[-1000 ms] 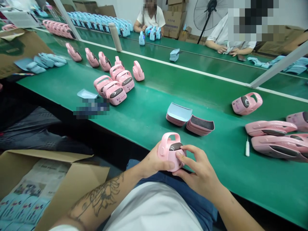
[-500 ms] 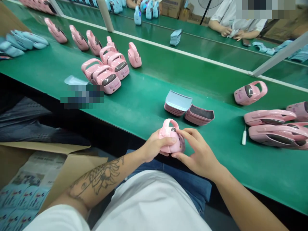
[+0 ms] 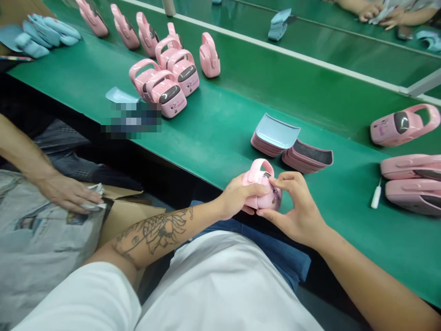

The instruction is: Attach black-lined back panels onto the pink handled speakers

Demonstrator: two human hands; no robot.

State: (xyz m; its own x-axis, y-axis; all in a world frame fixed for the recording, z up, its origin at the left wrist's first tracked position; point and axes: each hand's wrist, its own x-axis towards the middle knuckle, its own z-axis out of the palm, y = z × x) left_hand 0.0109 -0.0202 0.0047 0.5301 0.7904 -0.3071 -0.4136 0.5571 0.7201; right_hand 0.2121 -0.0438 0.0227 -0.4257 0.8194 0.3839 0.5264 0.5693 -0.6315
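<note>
I hold a small pink toy with a loop handle (image 3: 261, 184) at the near edge of the green table (image 3: 220, 138). My left hand (image 3: 236, 197) wraps round its left side, thumb laid over the top. My right hand (image 3: 298, 209) grips its right side, fingertips pressed onto the dark panel on its top. Just beyond the toy lie two stacks of curved panels, one topped light blue (image 3: 274, 135), one topped dark grey (image 3: 308, 158).
Finished pink toys (image 3: 168, 85) cluster at the left of the table, more pink ones (image 3: 404, 124) at the right beside a small white tool (image 3: 375, 196). A co-worker's hand (image 3: 69, 193) presses newspaper onto a cardboard box (image 3: 127, 214) at lower left. Blue parts (image 3: 44, 32) lie far left.
The view has tilted down and shifted. My hands kept the pink toy and my right fingers closed tighter on its top. A co-worker's arm with newspaper has come in at the left.
</note>
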